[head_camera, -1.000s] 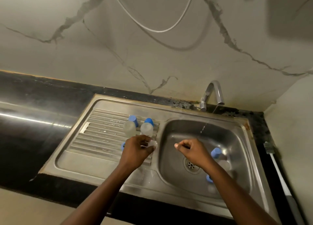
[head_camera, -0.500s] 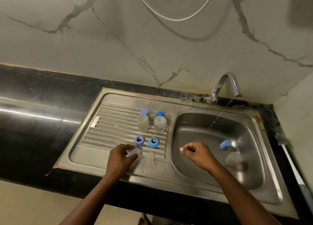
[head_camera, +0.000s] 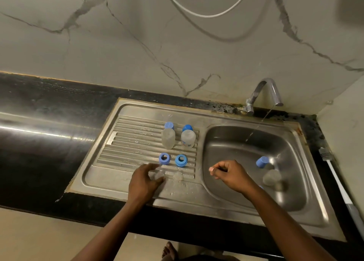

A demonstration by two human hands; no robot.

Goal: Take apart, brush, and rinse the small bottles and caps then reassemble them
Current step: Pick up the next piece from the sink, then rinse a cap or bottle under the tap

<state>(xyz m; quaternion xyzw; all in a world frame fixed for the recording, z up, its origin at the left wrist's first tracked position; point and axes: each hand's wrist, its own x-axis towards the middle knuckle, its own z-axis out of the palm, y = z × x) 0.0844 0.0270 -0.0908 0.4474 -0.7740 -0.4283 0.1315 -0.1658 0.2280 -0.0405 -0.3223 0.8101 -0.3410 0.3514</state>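
Two small clear bottles point(head_camera: 168, 136) point(head_camera: 188, 137) with blue caps lie on the ribbed drainboard point(head_camera: 126, 142). In front of them sit two blue screw rings point(head_camera: 164, 158) point(head_camera: 181, 160). My left hand point(head_camera: 142, 182) curls round a small clear teat point(head_camera: 159, 175) set on the drainboard; a second clear teat point(head_camera: 177, 176) lies just right of it, apart from the hand. My right hand point(head_camera: 229, 175) hovers over the sink basin's left side with fingers curled and nothing visible in them. Another clear bottle point(head_camera: 272, 177) with a blue cap point(head_camera: 262, 162) lies in the basin point(head_camera: 226, 142).
The tap point(head_camera: 264, 92) at the back runs a thin stream into the basin. A white-handled brush point(head_camera: 334, 174) lies on the black counter at the far right. Dark counter point(head_camera: 39, 138) stretches left of the sink. A bare foot point(head_camera: 169, 251) shows below.
My left hand moved from the bottles toward the drainboard's front edge with the clear teat, uncovering the two blue rings. My right hand stayed over the basin.
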